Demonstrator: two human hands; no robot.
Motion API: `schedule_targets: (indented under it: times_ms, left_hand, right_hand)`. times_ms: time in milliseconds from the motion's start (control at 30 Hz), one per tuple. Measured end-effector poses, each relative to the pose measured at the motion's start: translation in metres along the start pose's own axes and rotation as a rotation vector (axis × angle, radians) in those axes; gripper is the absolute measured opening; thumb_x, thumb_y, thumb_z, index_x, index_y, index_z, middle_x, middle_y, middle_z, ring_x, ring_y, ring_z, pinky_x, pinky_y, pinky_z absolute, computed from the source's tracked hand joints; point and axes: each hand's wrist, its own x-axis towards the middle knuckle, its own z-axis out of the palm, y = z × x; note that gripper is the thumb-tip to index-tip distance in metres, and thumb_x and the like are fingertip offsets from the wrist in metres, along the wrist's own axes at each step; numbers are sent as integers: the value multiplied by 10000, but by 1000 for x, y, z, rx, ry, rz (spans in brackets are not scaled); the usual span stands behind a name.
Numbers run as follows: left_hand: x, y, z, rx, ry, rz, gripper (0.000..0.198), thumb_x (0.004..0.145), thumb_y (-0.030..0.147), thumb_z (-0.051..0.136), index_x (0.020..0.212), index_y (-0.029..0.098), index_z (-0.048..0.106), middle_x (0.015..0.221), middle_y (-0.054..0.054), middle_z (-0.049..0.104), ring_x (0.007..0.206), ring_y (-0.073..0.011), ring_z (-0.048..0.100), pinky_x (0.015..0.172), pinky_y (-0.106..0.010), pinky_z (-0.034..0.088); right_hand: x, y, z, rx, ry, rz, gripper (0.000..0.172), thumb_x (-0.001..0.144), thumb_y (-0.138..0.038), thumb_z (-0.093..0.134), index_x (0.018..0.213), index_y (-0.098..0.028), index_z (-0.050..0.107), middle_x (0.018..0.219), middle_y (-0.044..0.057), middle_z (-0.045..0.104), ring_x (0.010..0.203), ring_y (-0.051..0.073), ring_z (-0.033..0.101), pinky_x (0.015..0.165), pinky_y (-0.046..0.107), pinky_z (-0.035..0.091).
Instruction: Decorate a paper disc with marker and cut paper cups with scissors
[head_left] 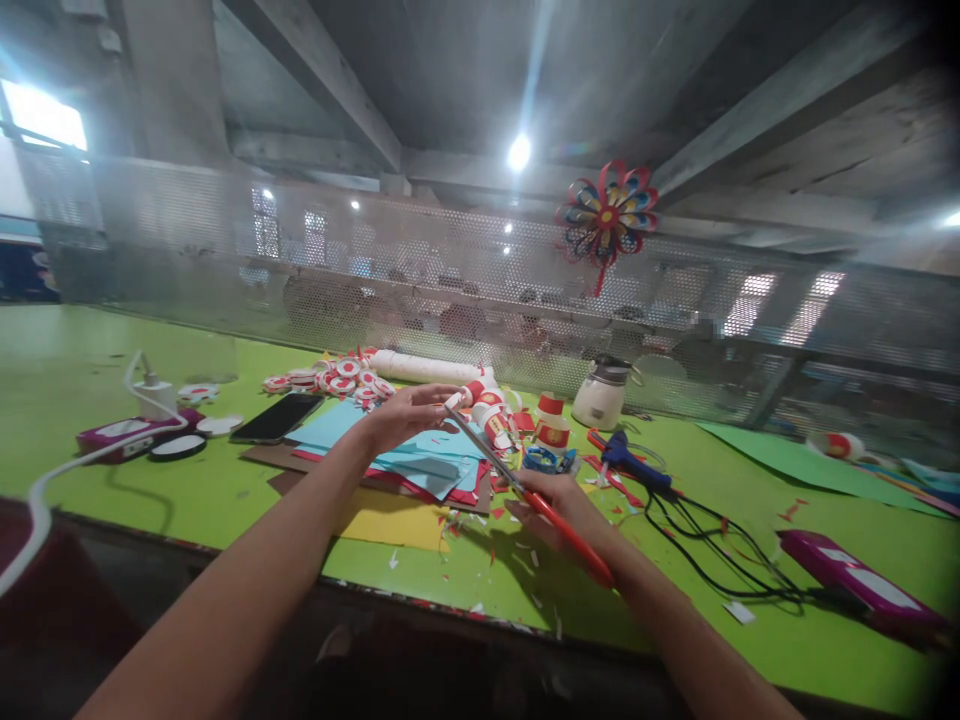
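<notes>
The right hand (559, 505) has its grip closed round the red handles of a pair of scissors (510, 478), whose blades point up and away to the left, the tip ending just at the fingertips of the left hand (409, 412). The left grip is harder to read: the fingers lie stretched out and close together above the bench (187, 490), and a small pale scrap seems to sit at their tips (too small to tell whether it is pinched). Both hands hover over a loose stack of blue paper (420, 460) with a yellow sheet (390, 520) beside it and paper snippets scattered around. Behind the left hand lie red-and-white discs (330, 380) and a white tube (427, 368); a phone (274, 417) rests to the left, a blue glue gun (626, 455) to the right.
</notes>
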Motion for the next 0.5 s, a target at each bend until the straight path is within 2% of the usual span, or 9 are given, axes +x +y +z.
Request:
schedule_targets:
  times_ms: [133,333,500]
  left_hand:
    - [1,1,4,29,33,4,427,768,227,741,1181,166,654,1230,-158,649,1037,-262,651,883,-420,513]
    - [2,2,8,38,91,39,441,738,239,764,1157,150,659,1187,-149,667,1017,-253,655,884,-417,516]
    - [1,3,8,45,108,33,495,698,242,789,1155,121,644,1102,-167,695,1016,-278,660,867,-435,523]
  right_hand:
    - [1,2,0,-14,40,25,224,850,-264,529,969,-141,675,704,17,610,619,145,524,595,242,418]
    - [4,8,4,-64,89,35,270,852,-256,493,997,-136,686,701,25,638,598,153,517,591,261,402]
    - [4,14,5,-83,132,52,246,836,-261,510,955,-137,687,702,26,653,593,153,534,588,255,415]
